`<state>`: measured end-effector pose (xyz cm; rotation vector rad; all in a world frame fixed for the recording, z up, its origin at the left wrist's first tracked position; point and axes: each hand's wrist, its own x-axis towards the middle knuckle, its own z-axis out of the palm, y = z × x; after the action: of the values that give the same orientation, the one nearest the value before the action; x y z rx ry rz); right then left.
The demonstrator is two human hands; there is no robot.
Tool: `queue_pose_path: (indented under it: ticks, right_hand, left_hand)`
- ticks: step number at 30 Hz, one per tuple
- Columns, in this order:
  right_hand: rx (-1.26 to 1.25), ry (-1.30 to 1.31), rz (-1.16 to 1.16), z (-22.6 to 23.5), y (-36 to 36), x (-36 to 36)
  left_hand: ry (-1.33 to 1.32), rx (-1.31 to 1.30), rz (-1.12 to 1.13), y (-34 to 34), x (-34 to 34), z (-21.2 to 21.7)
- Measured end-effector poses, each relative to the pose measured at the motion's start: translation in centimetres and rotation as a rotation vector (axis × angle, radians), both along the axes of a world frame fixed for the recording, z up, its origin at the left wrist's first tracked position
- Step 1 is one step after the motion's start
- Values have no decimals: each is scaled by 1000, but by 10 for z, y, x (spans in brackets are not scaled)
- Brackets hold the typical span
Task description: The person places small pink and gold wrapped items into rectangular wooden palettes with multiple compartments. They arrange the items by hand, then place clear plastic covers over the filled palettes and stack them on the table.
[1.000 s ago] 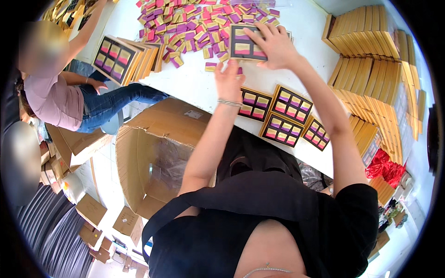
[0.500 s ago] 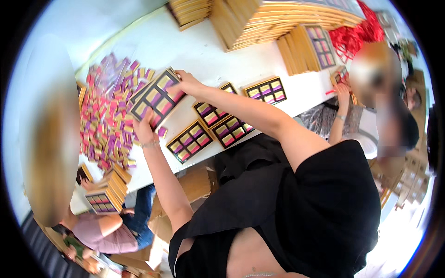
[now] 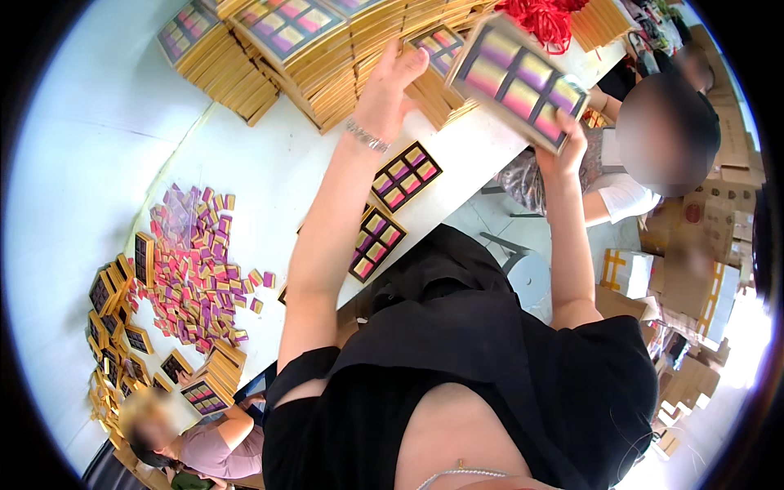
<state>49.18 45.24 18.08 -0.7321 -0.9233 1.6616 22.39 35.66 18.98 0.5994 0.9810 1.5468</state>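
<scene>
While the right hand [image 3: 569, 155] pinches one end of a six-compartment box [image 3: 516, 83] — raised, in this view, between stacked boxes [image 3: 322, 77] and a co-worker [image 3: 625, 198] — the left hand [image 3: 386, 91] hovers near those stacks, thumb spread from fingers.

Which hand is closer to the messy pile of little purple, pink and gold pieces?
Left. The left hand is up and to the right of the pile in the picture; the right hand, holding a six-section box, is farther right.
</scene>
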Motion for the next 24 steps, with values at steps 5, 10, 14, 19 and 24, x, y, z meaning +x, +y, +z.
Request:
queue_pose_path:
  ticks: [5, 10, 14, 19, 24]
  right_hand:
    - [-288, 200, -275, -32, 119, -3]
    - [-524, -611, 117, -86, 158, -18]
    - [-217, -354, 50, -87, 184, 18]
    - [-382, -413, 158, -114, 230, -11]
    - [-364, -323, 150, -110, 241, -39]
  left_hand:
    - [-23, -409, 207, 67, 30, -89]
    - [-187, -338, 231, 119, 67, -119]
    - [-306, -214, 308, 142, 72, -123]
    - [-400, -218, 418, 166, 83, -125]
    - [-591, 90, 328, 183, 76, -165]
